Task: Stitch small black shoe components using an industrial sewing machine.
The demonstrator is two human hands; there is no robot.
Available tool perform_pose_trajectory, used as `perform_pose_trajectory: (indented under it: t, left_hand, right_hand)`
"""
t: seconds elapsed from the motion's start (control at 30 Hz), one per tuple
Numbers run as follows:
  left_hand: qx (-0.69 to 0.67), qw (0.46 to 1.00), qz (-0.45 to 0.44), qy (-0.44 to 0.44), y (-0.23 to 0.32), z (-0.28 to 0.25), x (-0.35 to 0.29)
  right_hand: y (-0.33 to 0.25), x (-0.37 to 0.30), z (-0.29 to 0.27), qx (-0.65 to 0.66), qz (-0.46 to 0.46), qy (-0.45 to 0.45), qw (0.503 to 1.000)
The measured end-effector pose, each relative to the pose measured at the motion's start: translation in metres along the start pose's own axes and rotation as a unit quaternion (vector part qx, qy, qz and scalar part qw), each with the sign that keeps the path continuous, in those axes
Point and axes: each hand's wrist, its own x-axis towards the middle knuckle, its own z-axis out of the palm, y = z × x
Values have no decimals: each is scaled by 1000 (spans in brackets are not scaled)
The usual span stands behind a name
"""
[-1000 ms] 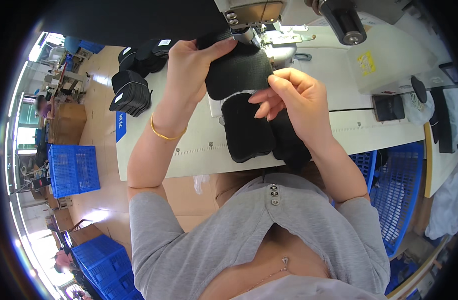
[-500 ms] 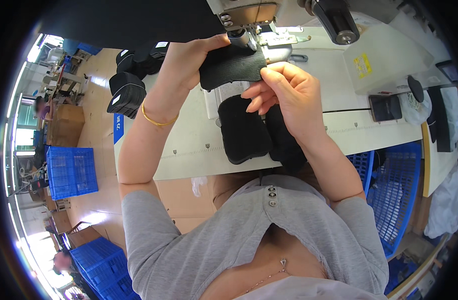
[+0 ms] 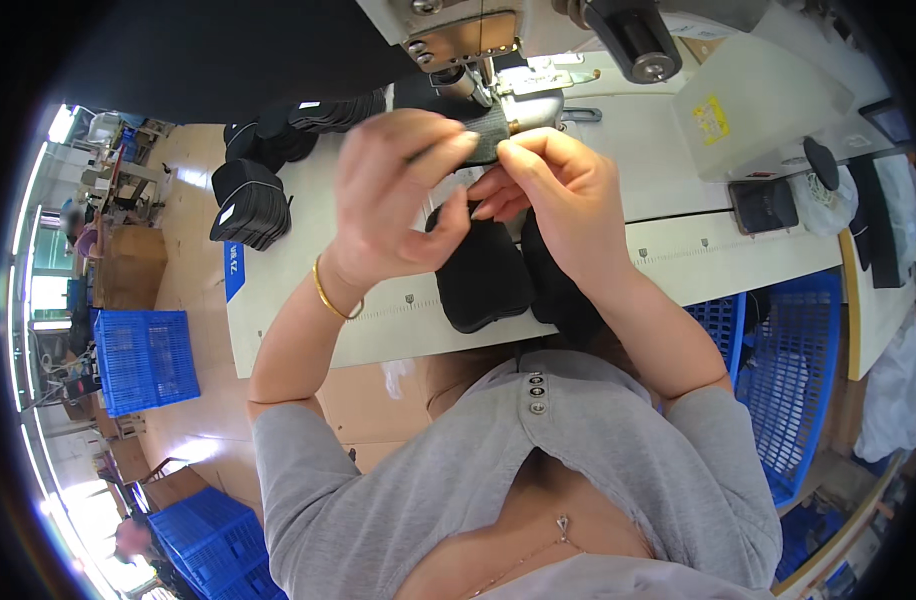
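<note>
Under the sewing machine's [image 3: 468,40] presser foot lies a dark grey-black fabric piece [image 3: 492,128], partly hidden by my hands. My right hand [image 3: 568,195] pinches its near right edge between thumb and index finger, the other fingers curled below. Slightly blurred, my left hand [image 3: 388,190] is over the left part of the fabric, thumb and fingers apart; its fingertips overlap the cloth, and I cannot tell if they touch it. Below both hands, a stack of black padded pieces [image 3: 483,280] lies on the white table, with more black fabric [image 3: 568,285] beside it.
Bundled black pieces [image 3: 250,205] sit at the table's far left. A phone-like dark device [image 3: 763,207] and a plastic bag [image 3: 828,215] lie at the right. Blue crates stand on the floor at left [image 3: 146,360] and beside the table at right [image 3: 793,380]. The table edge [image 3: 378,345] is near me.
My left hand has let go of the fabric's left side and swung nearer and rightward, its fingers spreading. The right hand keeps its pinch. The whole view has shifted slightly.
</note>
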Motion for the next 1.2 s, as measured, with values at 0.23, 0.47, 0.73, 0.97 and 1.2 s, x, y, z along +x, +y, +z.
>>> perform_pose_trajectory:
  t: [0.23,0.47,0.73,0.97,1.2]
  left_hand:
    - [50,997,59,28,-10,23,-4]
    - [13,999,46,26,-13,24,-6]
    - [29,999,44,-9,-11,14,2]
    - [42,997,57,9,-21,18,-1]
    - [62,996,60,27,-23,24,5]
  right_hand:
    - [15,-16,11,54,-52,-55,996]
    - [14,-22,19,79,-31,-71,994]
    - [22,-24,33,122,-70,-74,987]
    - [22,-14,34,132,-58,-84,986]
    - [21,-10,39,146,-58,-64,986]
